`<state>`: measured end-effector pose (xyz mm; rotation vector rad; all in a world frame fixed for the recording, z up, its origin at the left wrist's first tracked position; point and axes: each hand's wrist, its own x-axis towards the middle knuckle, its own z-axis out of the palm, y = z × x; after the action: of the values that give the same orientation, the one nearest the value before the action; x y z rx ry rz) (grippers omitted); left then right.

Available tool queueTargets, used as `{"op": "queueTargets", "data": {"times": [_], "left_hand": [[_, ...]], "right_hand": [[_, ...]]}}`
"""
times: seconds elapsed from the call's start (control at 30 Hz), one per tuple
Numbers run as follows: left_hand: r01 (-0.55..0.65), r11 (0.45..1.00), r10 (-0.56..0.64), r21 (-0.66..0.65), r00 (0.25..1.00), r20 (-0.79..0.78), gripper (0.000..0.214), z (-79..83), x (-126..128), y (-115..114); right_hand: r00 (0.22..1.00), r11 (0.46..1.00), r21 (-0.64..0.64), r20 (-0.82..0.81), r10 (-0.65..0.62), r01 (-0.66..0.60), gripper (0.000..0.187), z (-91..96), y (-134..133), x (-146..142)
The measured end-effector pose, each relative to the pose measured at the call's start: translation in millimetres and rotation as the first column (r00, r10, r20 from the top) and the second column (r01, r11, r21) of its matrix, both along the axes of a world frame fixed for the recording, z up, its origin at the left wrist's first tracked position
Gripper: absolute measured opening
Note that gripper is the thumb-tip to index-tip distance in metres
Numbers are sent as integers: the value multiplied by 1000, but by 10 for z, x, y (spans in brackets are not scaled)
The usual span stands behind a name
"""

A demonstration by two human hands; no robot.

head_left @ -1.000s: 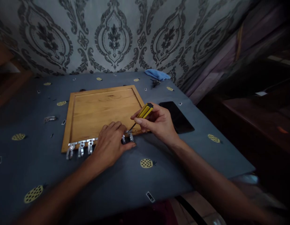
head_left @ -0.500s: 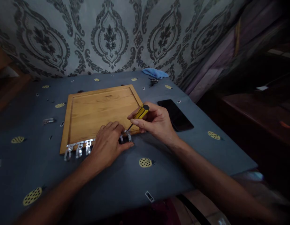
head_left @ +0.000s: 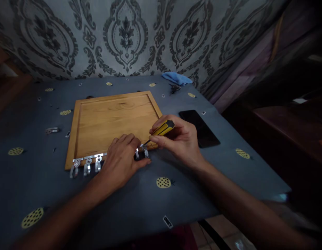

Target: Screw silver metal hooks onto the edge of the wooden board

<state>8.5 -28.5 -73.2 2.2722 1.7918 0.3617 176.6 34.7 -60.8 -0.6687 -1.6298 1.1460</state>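
A wooden board lies flat on the blue-grey tablecloth, with a row of metal hooks along its near edge. My right hand is closed on a yellow and black screwdriver, whose tip rests at the rightmost hook. My left hand lies palm down over the near edge of the board, fingers pressing on the hooks beside the tip.
A black phone lies right of the board, close to my right hand. A blue cloth and dark keys sit at the far edge by the patterned wall. A loose metal hook lies left of the board. The table edge drops off at right.
The screwdriver handle has tilted a little lower and to the right in my right hand. My left hand stays on the hooks. The view has shifted slightly.
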Motion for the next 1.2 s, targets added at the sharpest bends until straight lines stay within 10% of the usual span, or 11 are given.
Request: {"op": "queueTargets", "data": {"times": [0.27, 0.47, 1.2], "left_hand": [[-8, 1000, 8, -9, 1000, 8, 30, 7, 6, -1], [15, 1000, -15, -14, 1000, -1, 33, 19, 1, -1], [13, 1000, -13, -22, 1000, 5, 33, 1, 2, -9]], "right_hand": [[977, 977, -12, -4, -211, 211, 29, -117, -49, -52], [946, 936, 137, -61, -318, 324, 35, 204, -101, -122], [968, 976, 91, 137, -210, 199, 22, -27, -79, -64]]}}
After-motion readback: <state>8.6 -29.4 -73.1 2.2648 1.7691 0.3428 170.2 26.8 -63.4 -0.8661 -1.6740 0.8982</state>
